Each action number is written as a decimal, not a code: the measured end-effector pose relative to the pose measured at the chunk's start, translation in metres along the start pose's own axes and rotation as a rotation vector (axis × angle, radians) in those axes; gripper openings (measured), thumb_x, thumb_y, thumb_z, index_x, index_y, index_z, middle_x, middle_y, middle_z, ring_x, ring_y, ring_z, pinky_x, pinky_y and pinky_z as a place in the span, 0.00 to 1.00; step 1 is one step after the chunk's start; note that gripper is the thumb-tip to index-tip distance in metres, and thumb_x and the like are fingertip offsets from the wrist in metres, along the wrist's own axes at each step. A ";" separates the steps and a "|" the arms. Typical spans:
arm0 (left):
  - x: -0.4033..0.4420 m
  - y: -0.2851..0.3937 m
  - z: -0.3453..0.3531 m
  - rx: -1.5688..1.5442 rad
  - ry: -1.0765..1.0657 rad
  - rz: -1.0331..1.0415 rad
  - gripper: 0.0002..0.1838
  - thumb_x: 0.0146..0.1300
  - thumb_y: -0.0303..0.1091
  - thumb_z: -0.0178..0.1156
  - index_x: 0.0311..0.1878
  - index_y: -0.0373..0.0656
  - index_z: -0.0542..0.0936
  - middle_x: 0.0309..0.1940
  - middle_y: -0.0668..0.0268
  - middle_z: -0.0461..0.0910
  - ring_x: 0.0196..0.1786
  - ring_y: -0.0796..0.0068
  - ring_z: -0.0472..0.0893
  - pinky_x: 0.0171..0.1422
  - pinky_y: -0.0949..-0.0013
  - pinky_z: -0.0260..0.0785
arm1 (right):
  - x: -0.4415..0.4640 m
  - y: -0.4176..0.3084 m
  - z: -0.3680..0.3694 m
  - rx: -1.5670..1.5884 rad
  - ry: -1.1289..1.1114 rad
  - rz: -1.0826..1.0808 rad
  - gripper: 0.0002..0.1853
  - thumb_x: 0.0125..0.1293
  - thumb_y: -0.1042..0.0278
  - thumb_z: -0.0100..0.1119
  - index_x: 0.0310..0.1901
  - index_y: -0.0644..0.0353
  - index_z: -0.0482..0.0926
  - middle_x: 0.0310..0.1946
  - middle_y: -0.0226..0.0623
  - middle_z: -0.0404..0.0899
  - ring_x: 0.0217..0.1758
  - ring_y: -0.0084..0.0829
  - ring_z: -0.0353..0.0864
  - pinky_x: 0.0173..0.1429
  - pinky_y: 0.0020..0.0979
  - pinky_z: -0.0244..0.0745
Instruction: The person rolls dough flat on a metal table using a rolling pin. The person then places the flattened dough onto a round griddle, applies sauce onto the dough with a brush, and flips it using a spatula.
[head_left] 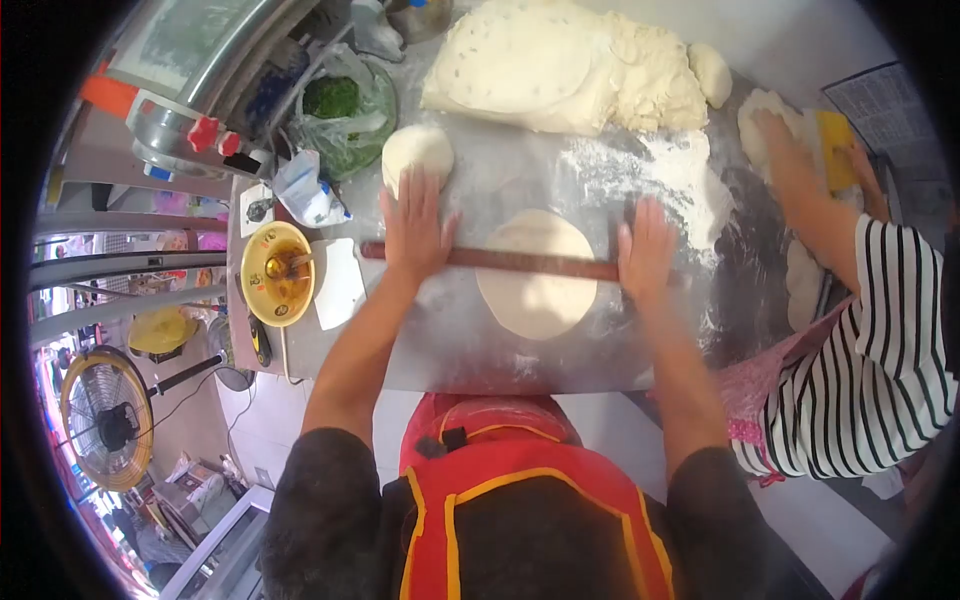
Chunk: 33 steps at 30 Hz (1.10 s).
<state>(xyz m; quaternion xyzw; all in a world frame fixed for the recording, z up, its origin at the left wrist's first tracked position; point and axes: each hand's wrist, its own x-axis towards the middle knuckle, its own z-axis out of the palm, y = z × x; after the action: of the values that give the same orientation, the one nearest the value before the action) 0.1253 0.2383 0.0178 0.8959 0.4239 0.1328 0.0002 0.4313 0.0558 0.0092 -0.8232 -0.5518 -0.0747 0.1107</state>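
A flat round of dough (pixel 535 310) lies on the floured metal table, with a dark wooden rolling pin (pixel 530 262) across its middle. My left hand (pixel 418 228) rests flat on the pin's left end, fingers stretched out and pointing away from me. On the right end, my right hand (pixel 646 245) presses with its fingers extended; it is slightly blurred. Just beyond my left fingertips sits a ball of dough (pixel 417 152). A large mass of dough (pixel 560 65) lies at the far side of the table, with loose white flour (pixel 665 175) in front of it.
On the left stand a yellow bowl (pixel 254 300) of oily liquid with a utensil, a white card (pixel 340 285) and a bag of chopped greens (pixel 335 100). At right, a co-worker in a striped sleeve (pixel 895 270) handles dough (pixel 765 112) and a yellow scraper (pixel 836 150).
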 end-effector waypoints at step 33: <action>-0.130 -0.003 -0.069 -0.411 -0.340 0.048 0.18 0.39 0.36 0.71 0.33 0.44 0.75 0.30 0.60 0.76 0.38 0.57 0.78 0.41 0.57 0.72 | 0.056 -0.114 0.022 0.972 -0.427 0.708 0.21 0.54 0.71 0.68 0.47 0.70 0.75 0.36 0.45 0.83 0.37 0.32 0.81 0.36 0.31 0.76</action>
<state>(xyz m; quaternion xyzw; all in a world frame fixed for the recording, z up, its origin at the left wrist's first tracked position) 0.0275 0.1339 0.0525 0.8962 0.3607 0.0639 0.2503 0.3473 0.1540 0.0128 -0.8083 -0.2269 0.3910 0.3771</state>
